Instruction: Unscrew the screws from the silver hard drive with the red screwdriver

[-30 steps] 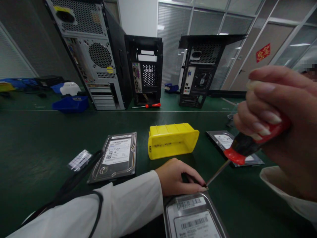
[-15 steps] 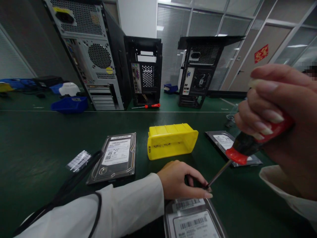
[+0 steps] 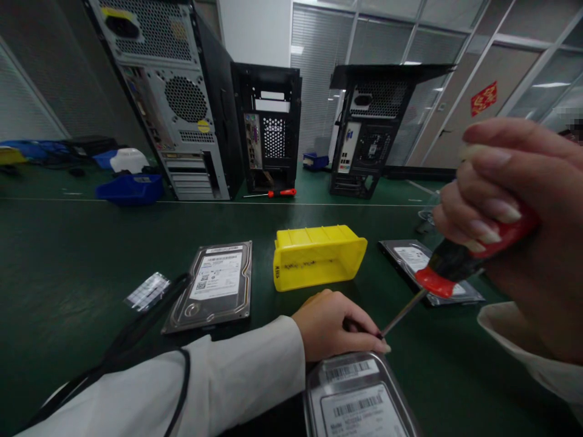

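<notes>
My right hand (image 3: 514, 206) is wrapped round the red and black handle of a screwdriver (image 3: 449, 267), its shaft slanting down to the left. The tip ends at the pinched thumb and fingers of my left hand (image 3: 339, 328). Whatever those fingers pinch there is too small and covered to make out. Directly below them, at the bottom edge, lies a hard drive (image 3: 355, 373) with a white barcode label; its near part is cut off by the frame.
A yellow bin (image 3: 319, 258) lies on its side beyond my left hand. Other hard drives lie left (image 3: 218, 279) and right (image 3: 410, 258). Computer cases (image 3: 186, 97) stand along the back, with a second screwdriver (image 3: 282, 193) before them. A black cable (image 3: 150, 321) runs by my left sleeve.
My left thumb and fingers have drawn closer together at the screwdriver tip. More of the hard drive's far end shows below them. My right hand keeps its hold almost unmoved.
</notes>
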Demonstrator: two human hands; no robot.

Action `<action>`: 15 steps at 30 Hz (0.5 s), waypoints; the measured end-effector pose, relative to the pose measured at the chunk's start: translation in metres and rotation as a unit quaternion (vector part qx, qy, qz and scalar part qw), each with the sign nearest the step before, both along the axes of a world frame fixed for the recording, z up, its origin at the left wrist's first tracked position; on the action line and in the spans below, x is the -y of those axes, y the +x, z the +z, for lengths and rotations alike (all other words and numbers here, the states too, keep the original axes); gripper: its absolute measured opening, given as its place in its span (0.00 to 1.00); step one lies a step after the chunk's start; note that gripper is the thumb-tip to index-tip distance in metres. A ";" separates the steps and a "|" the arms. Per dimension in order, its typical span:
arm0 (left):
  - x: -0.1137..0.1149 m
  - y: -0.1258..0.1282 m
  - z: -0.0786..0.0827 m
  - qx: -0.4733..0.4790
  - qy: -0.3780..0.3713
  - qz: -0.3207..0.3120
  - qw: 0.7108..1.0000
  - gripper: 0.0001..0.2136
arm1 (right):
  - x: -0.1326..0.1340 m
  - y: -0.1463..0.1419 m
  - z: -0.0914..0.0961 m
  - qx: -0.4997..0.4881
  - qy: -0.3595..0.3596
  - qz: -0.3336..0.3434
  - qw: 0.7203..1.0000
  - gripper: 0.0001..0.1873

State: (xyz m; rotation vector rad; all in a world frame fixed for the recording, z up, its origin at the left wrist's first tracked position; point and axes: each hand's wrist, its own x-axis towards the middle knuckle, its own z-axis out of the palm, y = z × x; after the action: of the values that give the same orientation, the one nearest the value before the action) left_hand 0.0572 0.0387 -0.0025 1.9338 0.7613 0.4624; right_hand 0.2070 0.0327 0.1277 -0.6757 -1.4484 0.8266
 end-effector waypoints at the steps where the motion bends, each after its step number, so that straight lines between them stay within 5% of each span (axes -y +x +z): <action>1: 0.000 0.000 0.000 0.001 0.001 0.002 1.000 0.11 | 0.000 0.000 0.000 0.000 0.003 0.005 1.000 0.07; 15: -0.009 0.001 -0.005 0.072 -0.182 -0.046 0.980 0.10 | 0.002 -0.002 0.000 0.006 -0.005 0.019 1.000 0.08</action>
State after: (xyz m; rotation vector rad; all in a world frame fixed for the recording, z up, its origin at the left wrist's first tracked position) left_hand 0.0582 0.0481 -0.0074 1.5677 0.6120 0.3718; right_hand 0.2051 0.0312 0.1281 -0.6640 -1.4722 0.8606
